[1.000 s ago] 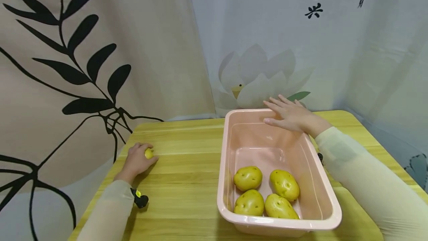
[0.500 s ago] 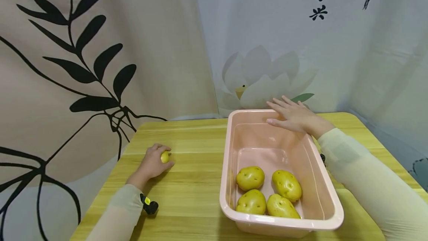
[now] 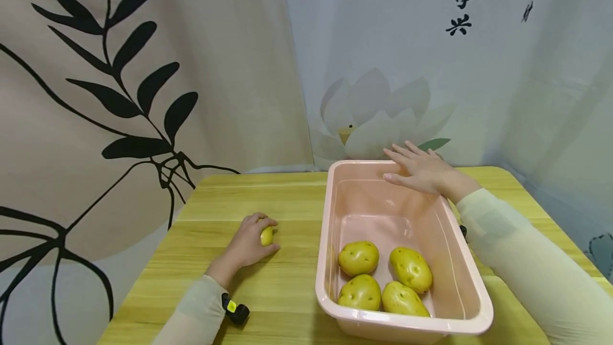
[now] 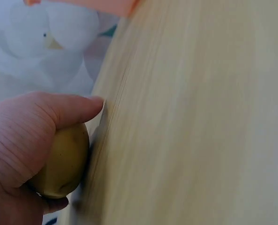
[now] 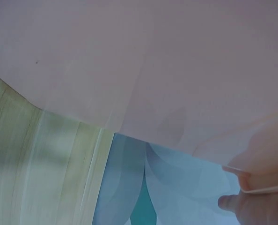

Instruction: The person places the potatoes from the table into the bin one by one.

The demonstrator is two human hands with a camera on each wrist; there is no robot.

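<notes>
My left hand [image 3: 249, 241] grips a yellow potato [image 3: 266, 236] low over the table, left of a pink plastic basin [image 3: 322, 249]. In the left wrist view the potato [image 4: 66, 161] sits between thumb and fingers, partly covered by the hand. My right hand [image 3: 419, 171] rests on the basin's far right corner, its fingers straight and spread. The right wrist view is mostly filled by the basin's outer wall [image 5: 129, 61], with part of the hand [image 5: 260, 208] at its rim. Several potatoes [image 3: 358, 258] lie in the near half of the basin.
The wooden table [image 3: 268, 190] reaches back to a printed cloth [image 3: 230, 68] hanging behind it. Bare wood lies between my left hand and the basin. A small black device [image 3: 235, 310] is strapped on my left wrist.
My left hand has moved right across the table toward the basin with the potato in its grip. The right hand stays on the basin's corner; the head view has shifted slightly.
</notes>
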